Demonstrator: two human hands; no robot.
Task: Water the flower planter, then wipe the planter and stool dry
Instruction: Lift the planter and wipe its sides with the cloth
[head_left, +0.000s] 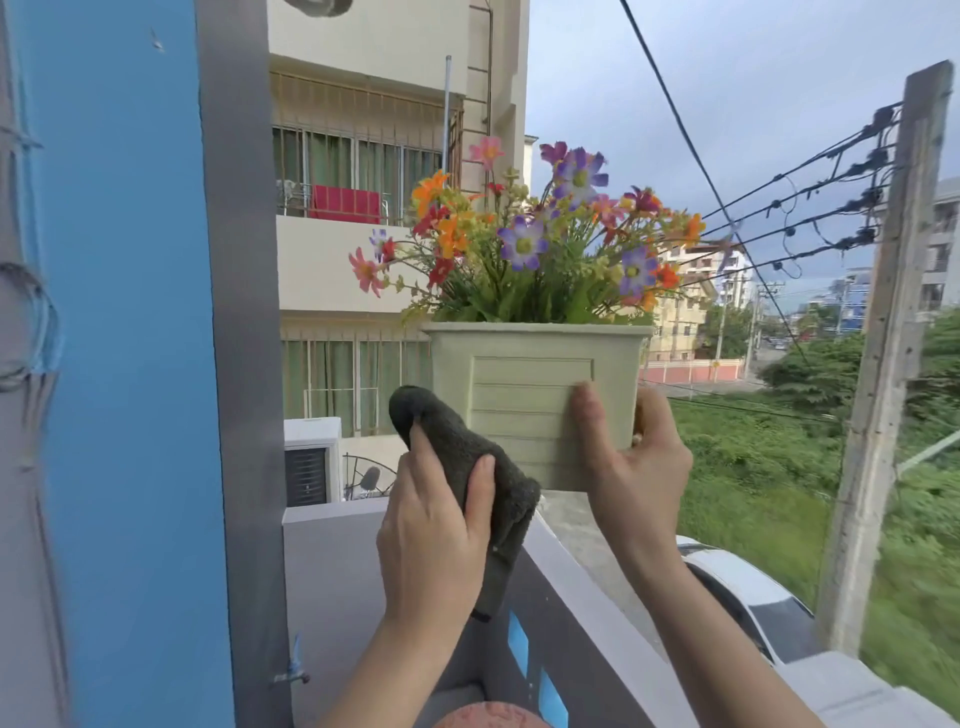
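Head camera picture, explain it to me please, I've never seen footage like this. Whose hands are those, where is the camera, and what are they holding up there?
There is no machine here. A person wears a wide-angle camera on their head, looking forward and down, so you see their own two bare hands from their viewpoint. That is the only picture.

The right hand grips the right side of a pale green planter filled with colourful flowers, holding it lifted in the air in front of a grey balcony wall. The left hand holds a dark cloth pressed against the planter's lower left corner, as if wiping it.

A reddish rounded thing peeks in at the bottom edge; I cannot tell what it is. Beyond are a building, power lines and a white car below.
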